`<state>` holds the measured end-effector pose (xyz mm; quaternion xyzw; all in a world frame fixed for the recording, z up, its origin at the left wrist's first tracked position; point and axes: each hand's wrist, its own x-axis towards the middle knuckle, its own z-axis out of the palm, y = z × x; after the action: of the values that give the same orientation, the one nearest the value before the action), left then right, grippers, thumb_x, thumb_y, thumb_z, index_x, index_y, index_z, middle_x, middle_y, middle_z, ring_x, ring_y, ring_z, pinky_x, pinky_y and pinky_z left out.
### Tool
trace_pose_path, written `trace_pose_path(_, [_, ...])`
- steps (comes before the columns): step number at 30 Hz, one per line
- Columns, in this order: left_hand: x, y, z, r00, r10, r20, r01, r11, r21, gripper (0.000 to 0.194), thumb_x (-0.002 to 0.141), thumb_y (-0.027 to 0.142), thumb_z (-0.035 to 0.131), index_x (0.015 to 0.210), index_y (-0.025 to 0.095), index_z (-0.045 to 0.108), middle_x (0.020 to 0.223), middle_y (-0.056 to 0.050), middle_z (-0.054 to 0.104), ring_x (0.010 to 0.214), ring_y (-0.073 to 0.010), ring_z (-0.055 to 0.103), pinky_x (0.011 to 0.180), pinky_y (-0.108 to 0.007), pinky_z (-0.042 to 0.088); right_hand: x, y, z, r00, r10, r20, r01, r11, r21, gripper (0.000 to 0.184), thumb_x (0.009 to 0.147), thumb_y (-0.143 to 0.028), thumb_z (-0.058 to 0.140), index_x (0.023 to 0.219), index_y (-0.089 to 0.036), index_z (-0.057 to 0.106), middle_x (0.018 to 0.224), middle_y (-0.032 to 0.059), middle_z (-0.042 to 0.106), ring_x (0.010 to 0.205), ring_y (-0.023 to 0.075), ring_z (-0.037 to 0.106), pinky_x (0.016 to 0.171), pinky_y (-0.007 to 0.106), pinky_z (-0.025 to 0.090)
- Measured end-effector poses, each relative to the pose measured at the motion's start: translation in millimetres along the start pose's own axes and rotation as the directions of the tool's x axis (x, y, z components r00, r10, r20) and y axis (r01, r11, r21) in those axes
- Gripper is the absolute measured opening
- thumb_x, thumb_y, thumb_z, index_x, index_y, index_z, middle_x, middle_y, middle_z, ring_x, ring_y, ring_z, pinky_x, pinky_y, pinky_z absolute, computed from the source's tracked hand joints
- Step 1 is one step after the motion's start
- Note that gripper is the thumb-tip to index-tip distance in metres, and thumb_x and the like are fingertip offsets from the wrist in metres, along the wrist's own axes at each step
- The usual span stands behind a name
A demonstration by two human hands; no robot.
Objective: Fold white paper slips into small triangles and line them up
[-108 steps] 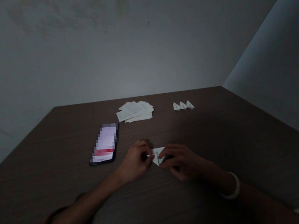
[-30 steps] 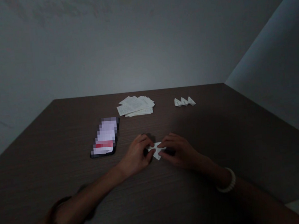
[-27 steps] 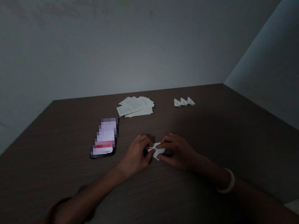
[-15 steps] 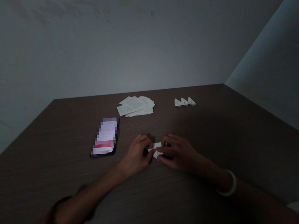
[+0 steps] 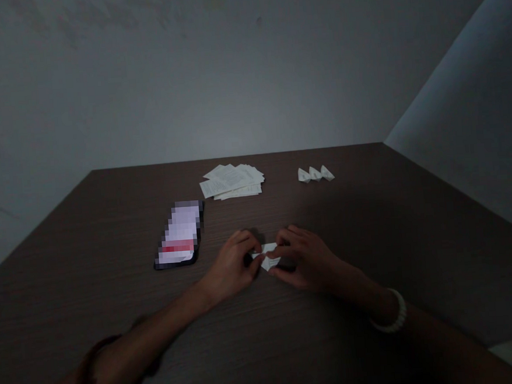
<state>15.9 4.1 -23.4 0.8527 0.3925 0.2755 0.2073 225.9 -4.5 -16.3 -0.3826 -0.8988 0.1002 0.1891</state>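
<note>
A small piece of folded white paper (image 5: 270, 263) lies on the dark table, between my two hands. My left hand (image 5: 234, 262) pinches its left edge with thumb and fingers. From the other side my right hand (image 5: 307, 258) grips it with curled fingers, the index finger lying across the top. Fingers hide parts of the paper, so its exact folds cannot be made out.
On the brown wooden table (image 5: 109, 225) a phone (image 5: 180, 232) with a blurred lit screen lies left of my hands. Behind is a loose stack of printed paper slips (image 5: 233, 181). To its right stand three small folded paper pieces (image 5: 315, 174) in a row. A wall (image 5: 230, 71) rises behind.
The right index finger has shifted slightly on the paper, and a little more of the paper's lower part shows. Both hands otherwise stay in place.
</note>
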Motion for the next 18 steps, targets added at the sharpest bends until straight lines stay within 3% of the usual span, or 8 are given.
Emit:
trace_pose_path(5, [-14.5,1.5,-13.7,0.993,0.114,0.017,-0.115,0.991,0.072,0.016,0.087,0.014,0.049,0.095,0.015,0.063,0.099,-0.009,0.055,0.094,-0.022,0.051,0.08,-0.037,0.045,0.9,-1.1,-0.7,1.0,0.022,0.013,-0.022,1.0,0.019,0.025,0.081,-0.041,0.067,0.099,-0.024,0.07,0.092,0.0058,0.057,0.088,0.0205,0.05,0.076,0.033,0.041])
trace_pose_path(7, [-22.2,0.0,-19.6,0.968,0.23,0.098,-0.242,0.958,0.151,0.022,0.087,0.013,0.046,0.094,0.018,0.066,0.092,-0.008,0.054,0.084,-0.0209,0.05,0.072,-0.036,0.044,0.4,-0.4,0.0,1.0,0.017,0.012,-0.018,1.0,0.021,0.026,0.08,-0.041,0.067,0.1,-0.024,0.07,0.093,0.0059,0.057,0.088,0.0205,0.05,0.076,0.033,0.041])
trace_pose_path(9, [-27.3,-2.1,-22.9,0.939,0.29,0.184,-0.322,0.93,0.177,0.028,0.087,0.013,0.045,0.104,0.02,0.067,0.087,-0.008,0.054,0.082,-0.0214,0.049,0.07,-0.036,0.044,-0.6,0.6,0.9,1.0,0.015,0.007,-0.015,1.0,0.022,0.026,0.079,-0.041,0.068,0.099,-0.024,0.07,0.094,0.0058,0.057,0.089,0.0204,0.05,0.076,0.033,0.041])
trace_pose_path(13, [-28.0,-4.1,-22.4,0.918,0.293,0.268,-0.346,0.921,0.177,0.034,0.086,0.013,0.048,0.113,0.024,0.065,0.087,-0.007,0.054,0.083,-0.022,0.049,0.073,-0.037,0.044,-2.3,2.5,2.1,1.0,0.013,-0.012,-0.013,1.0,0.023,0.025,0.08,-0.041,0.068,0.098,-0.025,0.07,0.093,0.0056,0.058,0.087,0.0201,0.05,0.075,0.033,0.041])
trace_pose_path(18, [-24.6,-3.3,-20.7,0.908,0.307,0.285,-0.368,0.909,0.194,0.035,0.087,0.013,0.047,0.116,0.022,0.064,0.086,-0.007,0.053,0.082,-0.0225,0.05,0.072,-0.037,0.044,-2.7,3.4,2.4,1.0,-0.007,-0.006,0.007,1.0,0.021,0.025,0.082,-0.042,0.066,0.099,-0.024,0.07,0.093,0.0062,0.057,0.087,0.0201,0.05,0.074,0.033,0.041])
